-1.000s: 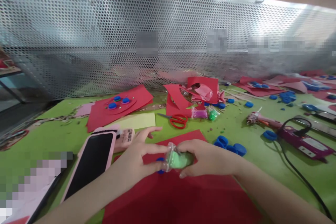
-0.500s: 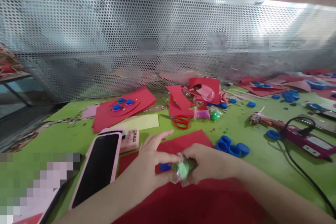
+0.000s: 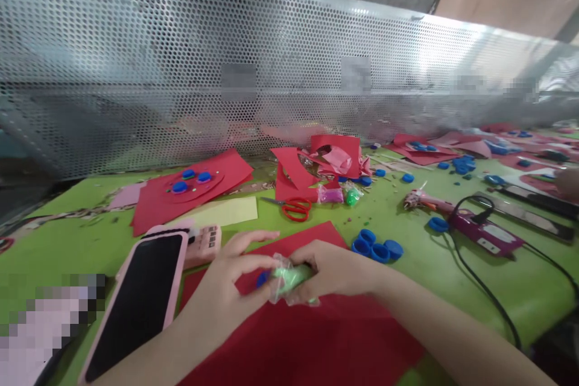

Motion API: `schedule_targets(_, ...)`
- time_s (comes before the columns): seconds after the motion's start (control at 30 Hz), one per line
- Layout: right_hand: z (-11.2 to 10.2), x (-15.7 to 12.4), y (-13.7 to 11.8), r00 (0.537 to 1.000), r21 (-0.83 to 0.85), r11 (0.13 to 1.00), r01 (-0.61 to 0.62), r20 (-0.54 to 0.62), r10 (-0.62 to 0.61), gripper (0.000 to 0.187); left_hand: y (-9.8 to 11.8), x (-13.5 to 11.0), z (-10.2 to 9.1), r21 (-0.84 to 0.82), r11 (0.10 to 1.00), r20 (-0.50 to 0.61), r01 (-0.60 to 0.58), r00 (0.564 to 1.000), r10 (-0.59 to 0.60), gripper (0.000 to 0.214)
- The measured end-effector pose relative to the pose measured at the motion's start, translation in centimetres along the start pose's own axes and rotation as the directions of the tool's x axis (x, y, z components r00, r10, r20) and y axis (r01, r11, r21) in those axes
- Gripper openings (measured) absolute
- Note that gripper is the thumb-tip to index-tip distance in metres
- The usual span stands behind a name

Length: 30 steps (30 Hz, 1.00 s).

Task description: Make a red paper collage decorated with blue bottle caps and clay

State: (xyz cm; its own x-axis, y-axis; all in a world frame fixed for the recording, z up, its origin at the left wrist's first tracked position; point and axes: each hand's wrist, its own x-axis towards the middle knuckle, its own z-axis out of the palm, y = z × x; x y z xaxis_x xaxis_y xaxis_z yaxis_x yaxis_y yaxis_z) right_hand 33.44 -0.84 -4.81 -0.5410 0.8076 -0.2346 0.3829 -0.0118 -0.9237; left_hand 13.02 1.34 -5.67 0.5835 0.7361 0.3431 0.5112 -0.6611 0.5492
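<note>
Both hands work on a small clear plastic packet of light green clay [image 3: 289,279] above a sheet of red paper [image 3: 312,338]. My left hand [image 3: 235,274] pinches the packet's left edge between thumb and forefinger, its other fingers stretched out. From the right side, my right hand [image 3: 332,268] is closed around the packet and hides part of it. A blue cap [image 3: 262,279] shows behind the left fingers, mostly covered; whether it touches them I cannot tell.
Red-handled scissors [image 3: 295,209] lie beyond the hands. Several blue caps [image 3: 380,251] sit right, near a purple power strip [image 3: 486,232] with a trailing cable. A pink-cased phone [image 3: 140,301] lies left. A perforated metal panel [image 3: 190,72] stands behind. Another person's hand [image 3: 567,184] shows at far right.
The view has swung to the right, so the table's contents appear further left. The clay packet stays between both hands and now looks more stretched out sideways.
</note>
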Motion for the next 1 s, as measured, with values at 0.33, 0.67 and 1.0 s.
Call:
schedule_targets(0.33, 0.6, -0.2, 0.3, 0.999, -0.049, 0.998, -0.033, -0.009, 0.033, 0.008, 0.5, -0.1, 0.5, 0.003, 1.000, 0.095, 0.028, 0.995, -0.028, 0.019)
schedule_targets(0.67, 0.2, -0.5, 0.1, 0.998, -0.008, 0.998, 0.057, 0.005, -0.057, 0.026, 0.8, 0.0, 0.2, 0.086, 0.994, -0.056, -0.074, 0.995, 0.079, 0.016)
schedule_targets(1.0, -2.8, -1.1, 0.0, 0.990, 0.038, 0.990, 0.136, -0.043, -0.134, 0.020, 0.0, 2.0, -4.1, -0.302, 0.905, -0.124, 0.301, 0.929, -0.350, 0.029)
